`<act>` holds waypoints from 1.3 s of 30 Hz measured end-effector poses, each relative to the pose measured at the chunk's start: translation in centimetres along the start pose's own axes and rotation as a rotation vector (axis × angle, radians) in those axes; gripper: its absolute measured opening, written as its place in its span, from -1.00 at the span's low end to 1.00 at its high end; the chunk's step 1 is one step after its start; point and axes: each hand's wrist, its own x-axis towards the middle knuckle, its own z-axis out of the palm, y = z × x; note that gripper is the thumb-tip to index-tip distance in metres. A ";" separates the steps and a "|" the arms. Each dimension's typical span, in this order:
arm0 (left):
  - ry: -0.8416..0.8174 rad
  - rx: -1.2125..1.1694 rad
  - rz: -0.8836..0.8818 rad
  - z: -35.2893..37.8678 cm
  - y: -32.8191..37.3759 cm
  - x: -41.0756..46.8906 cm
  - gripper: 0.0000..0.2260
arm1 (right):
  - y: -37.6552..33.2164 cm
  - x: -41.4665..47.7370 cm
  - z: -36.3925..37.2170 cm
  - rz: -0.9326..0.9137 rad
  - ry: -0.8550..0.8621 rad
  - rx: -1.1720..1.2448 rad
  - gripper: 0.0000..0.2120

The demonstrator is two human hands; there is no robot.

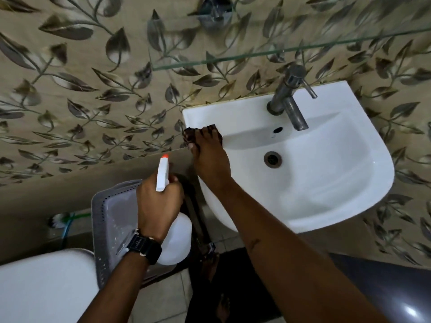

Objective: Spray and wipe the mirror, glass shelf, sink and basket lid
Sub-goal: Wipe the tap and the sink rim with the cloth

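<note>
My right hand (210, 157) presses a dark cloth (190, 134) flat against the left rim of the white sink (338, 183). Most of the cloth is hidden under my fingers. My left hand (158, 203), with a black watch on the wrist, grips a white spray bottle (173, 238) with an orange-tipped nozzle pointing up, left of the sink. Below that hand lies the grey basket lid (109, 217). The glass shelf (279, 52) runs along the wall above the sink. The mirror is out of view.
A metal tap (289, 99) stands at the back of the sink, above the drain (272, 159). A white toilet tank (46, 287) sits at lower left, a brush (58, 220) behind it. A dark rounded object (396, 292) is at lower right. Leaf-patterned tiles cover the wall.
</note>
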 end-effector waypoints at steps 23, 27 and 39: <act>-0.381 -0.193 -0.109 5.4 10.3 -7.4 -0.54 | 23.2 -22.5 -18.6 -0.123 0.102 -0.158 -0.68; -0.418 -0.257 -0.167 7.0 12.8 -7.4 -0.49 | 29.0 -20.4 -23.0 0.118 0.130 -0.213 -0.68; -0.508 -0.261 -0.232 7.8 12.7 -4.6 -0.60 | 32.7 -5.8 -28.1 0.214 0.117 -0.431 -0.69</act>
